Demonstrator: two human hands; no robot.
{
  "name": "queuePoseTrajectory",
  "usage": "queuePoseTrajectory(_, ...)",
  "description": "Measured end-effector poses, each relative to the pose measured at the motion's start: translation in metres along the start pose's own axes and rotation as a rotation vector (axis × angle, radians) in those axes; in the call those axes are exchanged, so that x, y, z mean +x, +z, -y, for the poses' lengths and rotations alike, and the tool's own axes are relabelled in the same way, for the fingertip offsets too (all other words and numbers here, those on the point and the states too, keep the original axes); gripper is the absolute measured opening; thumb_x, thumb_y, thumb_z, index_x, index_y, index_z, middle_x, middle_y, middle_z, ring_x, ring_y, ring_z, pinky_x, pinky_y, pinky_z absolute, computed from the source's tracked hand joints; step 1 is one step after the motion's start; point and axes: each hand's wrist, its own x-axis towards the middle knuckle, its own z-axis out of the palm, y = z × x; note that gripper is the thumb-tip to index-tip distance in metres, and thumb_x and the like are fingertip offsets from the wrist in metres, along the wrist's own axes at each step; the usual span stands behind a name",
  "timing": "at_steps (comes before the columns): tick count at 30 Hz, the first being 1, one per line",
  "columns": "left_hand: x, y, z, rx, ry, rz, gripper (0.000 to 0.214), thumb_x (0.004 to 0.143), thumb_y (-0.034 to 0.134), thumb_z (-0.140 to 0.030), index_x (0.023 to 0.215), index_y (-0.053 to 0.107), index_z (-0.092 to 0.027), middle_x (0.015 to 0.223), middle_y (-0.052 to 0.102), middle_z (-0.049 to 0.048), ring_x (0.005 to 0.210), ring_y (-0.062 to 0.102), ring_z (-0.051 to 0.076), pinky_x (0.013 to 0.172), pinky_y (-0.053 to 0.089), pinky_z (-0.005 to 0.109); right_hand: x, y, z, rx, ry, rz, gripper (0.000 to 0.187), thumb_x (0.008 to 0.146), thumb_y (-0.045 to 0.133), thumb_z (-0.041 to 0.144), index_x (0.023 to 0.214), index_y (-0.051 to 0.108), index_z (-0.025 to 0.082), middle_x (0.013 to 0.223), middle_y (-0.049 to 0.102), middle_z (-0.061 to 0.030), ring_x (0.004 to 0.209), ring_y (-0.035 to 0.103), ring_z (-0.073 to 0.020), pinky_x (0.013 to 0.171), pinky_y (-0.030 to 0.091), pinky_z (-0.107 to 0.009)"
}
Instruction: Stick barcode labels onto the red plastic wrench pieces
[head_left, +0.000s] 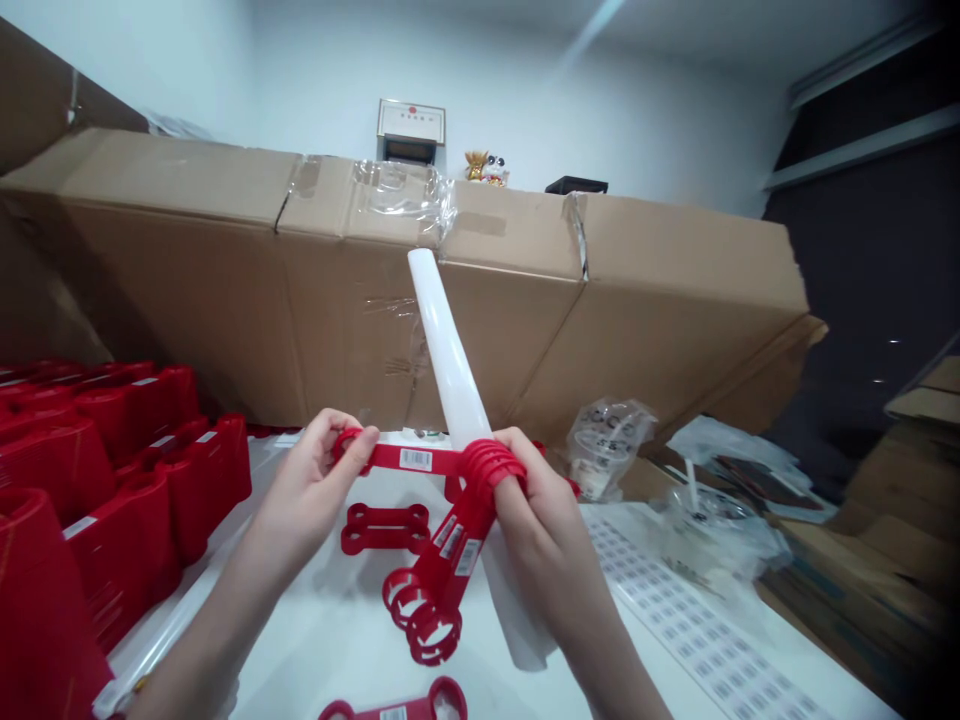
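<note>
Big cardboard carton (420, 300) taped up at the back, red plastic holders (127, 470) stacked along L side of white tabletop (315, 660), barcode label sheet (697, 620) lying on the right. Center: white plastic tube (442, 340) angled up thru red rings (491, 465), tip toward carton. R hand (540, 510), fingers curled tight round rings, pins them on tube. L hand (315, 490), fingers pinching end of red bar (390, 456), holds it out level w/ barcode sticker (415, 459) on top. Loose red bars (385, 528) nearby on tabletop, handy for reach.
</note>
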Motion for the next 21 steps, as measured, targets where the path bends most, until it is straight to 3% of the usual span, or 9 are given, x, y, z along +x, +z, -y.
queuePoseTrajectory(4, -0.004, -0.013, -0.013, -0.233, -0.135, 0.062, 0.038, 0.096, 0.059, -0.052, 0.075, 0.053, -0.021, 0.070, 0.053, -0.0047, 0.067, 0.051, 0.012, 0.063, 0.042, 0.021, 0.006, -0.009, -0.003, 0.023, 0.026, -0.005, 0.023, 0.106, 0.045, 0.029, 0.087, 0.057, 0.023, 0.076, 0.059, 0.0044, 0.069, 0.053, -0.0141, 0.062, 0.041, -0.027)
queuePoseTrajectory(8, -0.006, -0.021, -0.017, -0.338, -0.265, 0.184, 0.023, 0.094, 0.067, -0.043, 0.088, 0.057, -0.022, 0.078, 0.061, -0.0029, 0.075, 0.057, 0.014, 0.068, 0.045, 0.022, 0.008, -0.010, -0.004, 0.019, 0.042, 0.047, 0.024, 0.106, 0.044, 0.029, 0.088, 0.058, 0.023, 0.078, 0.060, 0.0034, 0.071, 0.052, -0.0149, 0.063, 0.040, -0.029)
queuePoseTrajectory(15, -0.001, -0.031, -0.006, -0.194, -0.109, 0.218, 0.028, 0.084, 0.082, -0.032, 0.090, 0.056, -0.024, 0.079, 0.044, -0.0075, 0.075, 0.049, 0.008, 0.067, 0.043, 0.015, 0.010, -0.011, -0.005, 0.014, 0.058, 0.113, 0.023, 0.105, 0.042, 0.029, 0.089, 0.057, 0.022, 0.079, 0.059, 0.0027, 0.072, 0.051, -0.0152, 0.065, 0.039, -0.030)
queuePoseTrajectory(21, -0.004, -0.037, -0.010, -0.190, -0.142, 0.325, 0.030, 0.084, 0.083, -0.036, 0.101, 0.060, -0.028, 0.093, 0.062, -0.0042, 0.090, 0.061, 0.012, 0.075, 0.050, 0.018, 0.011, -0.012, -0.005, 0.013, 0.029, 0.050, 0.025, 0.106, 0.042, 0.030, 0.089, 0.059, 0.022, 0.079, 0.060, 0.0024, 0.073, 0.052, -0.0148, 0.065, 0.040, -0.030)
